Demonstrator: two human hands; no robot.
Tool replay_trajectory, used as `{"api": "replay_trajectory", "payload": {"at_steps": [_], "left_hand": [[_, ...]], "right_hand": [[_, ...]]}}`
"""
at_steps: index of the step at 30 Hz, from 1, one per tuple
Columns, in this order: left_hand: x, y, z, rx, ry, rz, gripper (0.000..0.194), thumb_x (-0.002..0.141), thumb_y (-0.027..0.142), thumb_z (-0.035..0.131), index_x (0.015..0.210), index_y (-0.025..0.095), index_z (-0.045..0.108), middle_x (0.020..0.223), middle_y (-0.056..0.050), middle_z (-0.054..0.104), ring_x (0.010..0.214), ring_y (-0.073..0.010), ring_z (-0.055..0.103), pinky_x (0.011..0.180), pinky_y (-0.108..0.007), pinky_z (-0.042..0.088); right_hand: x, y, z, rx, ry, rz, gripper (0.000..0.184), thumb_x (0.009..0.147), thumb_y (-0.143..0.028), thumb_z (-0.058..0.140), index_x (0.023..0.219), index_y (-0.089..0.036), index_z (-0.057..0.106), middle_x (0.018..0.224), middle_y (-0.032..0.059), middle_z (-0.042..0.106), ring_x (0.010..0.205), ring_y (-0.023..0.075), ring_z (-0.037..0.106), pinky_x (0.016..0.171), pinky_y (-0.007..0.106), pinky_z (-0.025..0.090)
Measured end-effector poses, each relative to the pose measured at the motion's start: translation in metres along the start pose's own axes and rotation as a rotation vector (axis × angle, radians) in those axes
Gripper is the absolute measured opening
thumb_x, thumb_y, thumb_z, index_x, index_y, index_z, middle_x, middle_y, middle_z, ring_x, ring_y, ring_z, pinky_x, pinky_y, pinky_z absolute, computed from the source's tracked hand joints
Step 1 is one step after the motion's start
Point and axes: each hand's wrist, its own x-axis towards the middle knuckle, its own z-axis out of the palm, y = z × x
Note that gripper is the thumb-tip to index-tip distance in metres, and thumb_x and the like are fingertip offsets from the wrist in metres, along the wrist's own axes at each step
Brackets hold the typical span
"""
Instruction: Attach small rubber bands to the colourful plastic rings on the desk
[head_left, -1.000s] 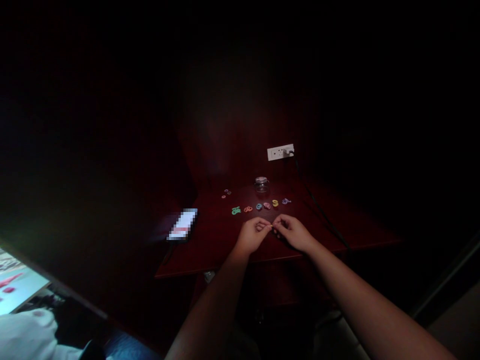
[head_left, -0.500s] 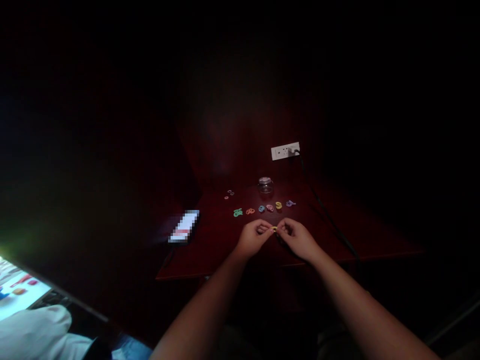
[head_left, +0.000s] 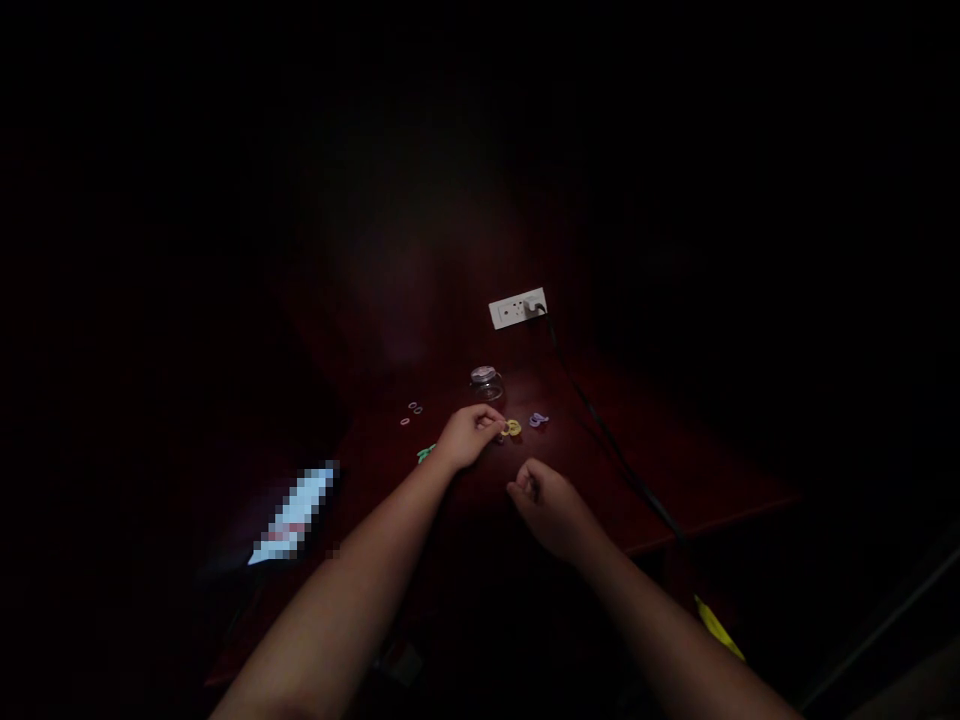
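Left hand (head_left: 469,436) pinching at small yellow looped piece (head_left: 514,428) on dark red wooden table (head_left: 675,470); right hand (head_left: 544,503) loosely curled, contents indiscernible.
Risk: dim light, fingertips may slip, nudging neighbouring purple looped piece (head_left: 538,420) or small glass jar (head_left: 486,381).

No legible text anywhere; phone screen (head_left: 294,515) pixelated, unreadable.
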Motion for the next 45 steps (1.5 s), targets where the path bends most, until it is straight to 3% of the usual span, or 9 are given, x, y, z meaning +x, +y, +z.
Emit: {"api": "replay_trajectory", "payload": {"at_steps": [5, 9, 18, 23, 28, 33, 36, 41, 45], "left_hand": [[0.047, -0.019, 0.001, 0.165, -0.066, -0.116, 0.027, 0.071, 0.036, 0.050, 0.080, 0.012, 0.059, 0.066, -0.005, 0.062, 0.050, -0.0097, 0.055, 0.050, -0.020, 0.042], [0.066, -0.024, 0.002, 0.373, -0.068, -0.121, 0.026, 0.065, 0.037, 0.054, 0.076, 0.015, 0.063, 0.070, -0.004, 0.063, 0.059, -0.0108, 0.057, 0.053, -0.019, 0.041], [0.078, -0.034, 0.004, 0.470, -0.196, -0.183, 0.029, 0.065, 0.039, 0.053, 0.078, 0.016, 0.065, 0.069, -0.003, 0.064, 0.058, -0.0108, 0.055, 0.055, -0.020, 0.041], [0.079, -0.033, 0.002, 0.466, -0.172, -0.120, 0.027, 0.065, 0.038, 0.053, 0.075, 0.017, 0.066, 0.073, -0.003, 0.064, 0.063, -0.0121, 0.056, 0.056, -0.020, 0.041], [0.084, -0.037, -0.036, 0.557, -0.100, -0.097, 0.026, 0.066, 0.038, 0.052, 0.077, 0.019, 0.065, 0.076, -0.002, 0.065, 0.067, -0.0128, 0.056, 0.061, -0.019, 0.041], [0.071, -0.069, -0.111, 0.775, 0.052, -0.371, 0.021, 0.069, 0.032, 0.051, 0.078, 0.018, 0.062, 0.078, -0.004, 0.064, 0.065, -0.0125, 0.055, 0.060, -0.020, 0.040], [0.049, -0.094, -0.142, 0.877, 0.102, -0.561, 0.022, 0.073, 0.030, 0.047, 0.085, 0.015, 0.058, 0.079, -0.005, 0.063, 0.064, -0.0123, 0.054, 0.061, -0.022, 0.040], [0.022, -0.122, -0.156, 0.918, 0.105, -0.593, 0.029, 0.066, 0.029, 0.056, 0.091, 0.014, 0.057, 0.092, -0.008, 0.061, 0.078, -0.0181, 0.055, 0.069, -0.025, 0.040], [0.020, -0.133, -0.154, 0.932, 0.063, -0.575, 0.036, 0.069, 0.037, 0.050, 0.099, 0.016, 0.055, 0.104, -0.009, 0.058, 0.088, -0.0199, 0.055, 0.074, -0.024, 0.040]], "right_hand": [[-0.005, -0.007, -0.007, -0.024, -0.065, -0.038, 0.010, 0.072, -0.024, 0.045, 0.064, -0.018, 0.042, 0.054, -0.0043, 0.047, 0.050, 0.0078, 0.041, 0.048, 0.019, 0.028], [-0.009, -0.011, -0.011, -0.059, -0.054, -0.063, 0.009, 0.073, -0.024, 0.045, 0.067, -0.018, 0.042, 0.059, -0.0037, 0.050, 0.055, 0.0084, 0.044, 0.051, 0.019, 0.028], [-0.011, -0.012, -0.012, -0.101, -0.133, -0.017, 0.008, 0.075, -0.026, 0.045, 0.071, -0.018, 0.045, 0.066, -0.0025, 0.053, 0.058, 0.0083, 0.045, 0.051, 0.020, 0.027], [-0.012, -0.013, -0.014, -0.090, -0.136, -0.023, 0.007, 0.075, -0.024, 0.045, 0.072, -0.018, 0.045, 0.068, -0.0018, 0.054, 0.060, 0.0090, 0.046, 0.053, 0.020, 0.029], [-0.013, -0.012, -0.014, -0.100, -0.137, -0.018, 0.007, 0.074, -0.024, 0.046, 0.070, -0.018, 0.046, 0.065, -0.0013, 0.053, 0.058, 0.0101, 0.046, 0.052, 0.021, 0.028], [-0.012, -0.009, -0.013, -0.109, -0.158, -0.008, 0.010, 0.074, -0.026, 0.046, 0.067, -0.018, 0.045, 0.062, -0.0021, 0.054, 0.054, 0.0092, 0.046, 0.050, 0.021, 0.029], [-0.013, -0.007, -0.011, -0.128, -0.165, -0.016, 0.010, 0.074, -0.026, 0.045, 0.068, -0.019, 0.046, 0.062, -0.0020, 0.054, 0.055, 0.0095, 0.047, 0.050, 0.021, 0.030], [0.000, -0.003, -0.018, -0.215, -0.172, -0.037, 0.008, 0.073, -0.018, 0.045, 0.073, -0.019, 0.053, 0.075, 0.0012, 0.057, 0.067, 0.0108, 0.051, 0.059, 0.021, 0.035], [0.041, 0.001, -0.036, -0.536, -0.194, -0.014, 0.012, 0.074, -0.020, 0.046, 0.076, -0.018, 0.058, 0.079, 0.0057, 0.059, 0.075, 0.0149, 0.053, 0.066, 0.024, 0.035]]}}
